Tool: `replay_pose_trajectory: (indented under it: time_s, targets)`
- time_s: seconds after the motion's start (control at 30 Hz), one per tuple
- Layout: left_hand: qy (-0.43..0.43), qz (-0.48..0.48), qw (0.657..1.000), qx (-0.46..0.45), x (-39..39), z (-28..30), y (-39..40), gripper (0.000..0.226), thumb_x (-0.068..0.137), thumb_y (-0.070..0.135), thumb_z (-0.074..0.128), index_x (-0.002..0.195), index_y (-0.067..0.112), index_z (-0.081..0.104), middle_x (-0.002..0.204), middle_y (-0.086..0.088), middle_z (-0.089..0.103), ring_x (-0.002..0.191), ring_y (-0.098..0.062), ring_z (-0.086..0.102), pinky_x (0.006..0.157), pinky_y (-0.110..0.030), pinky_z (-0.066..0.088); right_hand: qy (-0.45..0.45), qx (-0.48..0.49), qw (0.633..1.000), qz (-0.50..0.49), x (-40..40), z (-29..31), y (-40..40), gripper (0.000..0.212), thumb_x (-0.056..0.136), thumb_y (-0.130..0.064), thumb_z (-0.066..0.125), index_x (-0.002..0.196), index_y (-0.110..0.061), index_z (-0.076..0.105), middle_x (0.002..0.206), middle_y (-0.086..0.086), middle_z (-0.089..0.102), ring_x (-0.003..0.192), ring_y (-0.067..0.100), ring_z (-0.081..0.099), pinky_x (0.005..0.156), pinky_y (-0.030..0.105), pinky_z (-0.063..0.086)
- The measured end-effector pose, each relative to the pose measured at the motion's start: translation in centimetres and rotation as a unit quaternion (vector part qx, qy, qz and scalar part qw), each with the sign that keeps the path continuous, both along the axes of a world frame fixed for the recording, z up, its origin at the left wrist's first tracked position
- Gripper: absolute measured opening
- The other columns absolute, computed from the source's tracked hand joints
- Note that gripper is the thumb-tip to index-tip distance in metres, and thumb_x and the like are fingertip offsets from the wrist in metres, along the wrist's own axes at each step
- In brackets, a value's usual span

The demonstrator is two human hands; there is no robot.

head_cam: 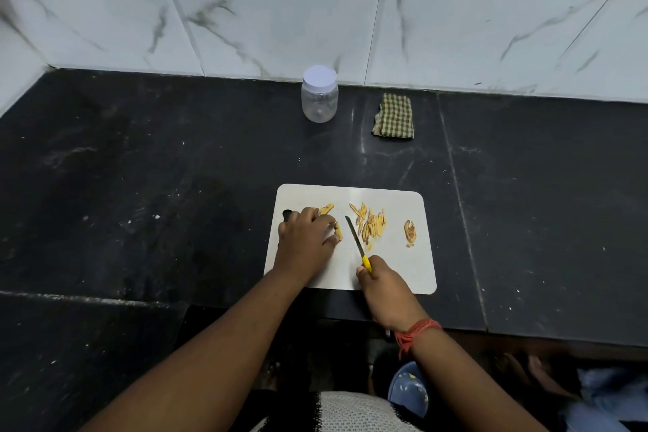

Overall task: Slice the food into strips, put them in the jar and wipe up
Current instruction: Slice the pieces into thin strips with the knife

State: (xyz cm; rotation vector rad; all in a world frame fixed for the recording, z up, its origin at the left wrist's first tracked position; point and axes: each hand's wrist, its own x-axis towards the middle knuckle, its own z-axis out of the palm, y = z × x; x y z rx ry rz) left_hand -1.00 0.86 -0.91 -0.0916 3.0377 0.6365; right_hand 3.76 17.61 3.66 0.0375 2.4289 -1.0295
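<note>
**Slicing at the bench's front edge**

On the black bench (175,168), a white cutting board (403,273) is lying close to the front edge, its near long side almost reaching the drop-off. Bare bench is stretching well out to the left of the board, to its right, and behind it up to the tiled wall (280,10). Against that wall a clear jar (319,100) with a white lid (319,77) is standing upright, lid on, well apart from the board. Just to its right a folded checked cloth (393,116) is lying flat on the bench, apart from the jar.

The left hand (306,237) is resting on the left part of the board, fingers curled down and pinching a small yellow piece of food (338,231) at the fingertips. A few more yellow pieces (326,209) are lying just behind the knuckles. The right hand (385,288) is gripping the yellow handle of a knife (355,237), fingers wrapped round it, at the board's near edge. The blade is pointing away and slightly left, sitting between the held piece and a pile of cut strips (371,223) in the board's middle. Whether the blade is touching the board cannot be told. Near the right edge a single brownish scrap (409,231) is lying apart from the pile.

A red thread (415,331) is circling the right wrist, which is hanging past the bench's front edge. Below it, a blue bowl (408,389) is showing.
</note>
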Motion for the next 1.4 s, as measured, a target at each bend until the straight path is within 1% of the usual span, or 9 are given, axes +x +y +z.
replay_pose_trajectory:
  time_s: [0.1,0.3,0.53,0.67,0.77,1.1,1.2,1.3,1.4]
  targets:
    - [-0.004,0.002,1.0,0.011,-0.1,-0.1,0.1,0.025,0.094,0.04,0.06,0.117,0.033,0.067,0.128,0.001,0.055,0.12,-0.025,0.044,0.097,-0.04,0.033,0.008,0.035,0.999,0.022,-0.5,-0.3,-0.7,0.024,0.104,-0.026,0.037,0.107,-0.005,0.048,0.101,0.017,0.062,0.092,0.034,0.059,0.078,0.037,0.047]
    - [-0.022,0.029,0.998,0.06,-0.2,-0.6,0.1,0.026,0.093,0.042,0.064,0.118,0.036,0.067,0.133,0.003,0.053,0.126,-0.022,0.042,0.102,-0.04,0.031,0.016,0.058,0.997,0.047,-1.0,-0.9,-1.2,0.021,0.104,-0.022,0.036,0.106,-0.003,0.046,0.096,0.019,0.062,0.087,0.035,0.059,0.069,0.036,0.042]
    - [-0.033,0.052,0.995,0.074,-0.3,-0.8,0.2,0.023,0.091,0.042,0.067,0.113,0.036,0.067,0.135,0.007,0.054,0.125,-0.021,0.042,0.101,-0.041,0.03,0.029,0.069,0.995,0.059,-0.9,-1.0,-1.5,0.022,0.104,-0.023,0.035,0.107,-0.004,0.046,0.098,0.02,0.063,0.086,0.035,0.06,0.072,0.038,0.046]
    - [-0.039,0.066,0.993,0.092,-0.4,-0.8,0.3,0.023,0.09,0.041,0.068,0.112,0.036,0.067,0.131,0.008,0.055,0.122,-0.02,0.042,0.099,-0.039,0.029,0.03,0.082,0.994,0.069,-1.0,-1.1,-1.6,0.018,0.104,-0.021,0.034,0.103,-0.005,0.044,0.096,0.02,0.063,0.084,0.034,0.06,0.066,0.035,0.041]
    - [-0.039,0.07,0.992,0.093,-0.4,-0.7,0.4,0.023,0.09,0.041,0.068,0.112,0.036,0.067,0.128,0.009,0.055,0.121,-0.02,0.042,0.099,-0.039,0.029,0.023,0.084,0.993,0.077,-1.1,-1.2,-1.7,0.013,0.103,-0.017,0.035,0.1,-0.007,0.043,0.096,0.022,0.063,0.085,0.036,0.06,0.064,0.032,0.035]
    - [-0.034,0.085,0.991,0.099,-0.5,-0.9,0.6,0.019,0.092,0.038,0.066,0.11,0.036,0.067,0.122,0.01,0.057,0.117,-0.02,0.044,0.094,-0.037,0.029,-0.024,0.095,0.992,0.082,-1.7,-1.2,-1.9,0.02,0.103,-0.016,0.034,0.109,-0.002,0.048,0.106,0.021,0.062,0.096,0.035,0.06,0.069,0.029,0.036]
    - [-0.029,0.104,0.989,0.1,-0.5,-0.8,1.0,0.015,0.092,0.035,0.065,0.107,0.034,0.068,0.119,0.01,0.059,0.115,-0.02,0.045,0.093,-0.037,0.029,-0.034,0.095,0.991,0.083,-1.8,-1.2,-1.9,0.016,0.103,-0.014,0.035,0.106,-0.004,0.047,0.102,0.019,0.062,0.091,0.033,0.059,0.068,0.028,0.034]
    - [-0.035,0.132,0.983,0.121,-0.7,-0.5,1.4,0.011,0.09,0.031,0.065,0.1,0.033,0.068,0.117,0.012,0.058,0.114,-0.02,0.045,0.093,-0.037,0.028,-0.035,0.098,0.99,0.091,-1.9,-1.0,-1.9,0.006,0.101,-0.009,0.037,0.096,-0.009,0.041,0.097,0.019,0.061,0.076,0.025,0.049,0.065,0.026,0.032]
    - [-0.045,0.15,0.979,0.131,-0.9,-0.2,1.7,0.01,0.088,0.027,0.064,0.095,0.033,0.067,0.116,0.012,0.058,0.114,-0.02,0.045,0.092,-0.036,0.027,-0.035,0.101,0.989,0.099,-1.9,-0.9,-1.8,0.006,0.101,-0.009,0.037,0.099,-0.007,0.043,0.101,0.02,0.062,0.075,0.023,0.046,0.064,0.026,0.03]
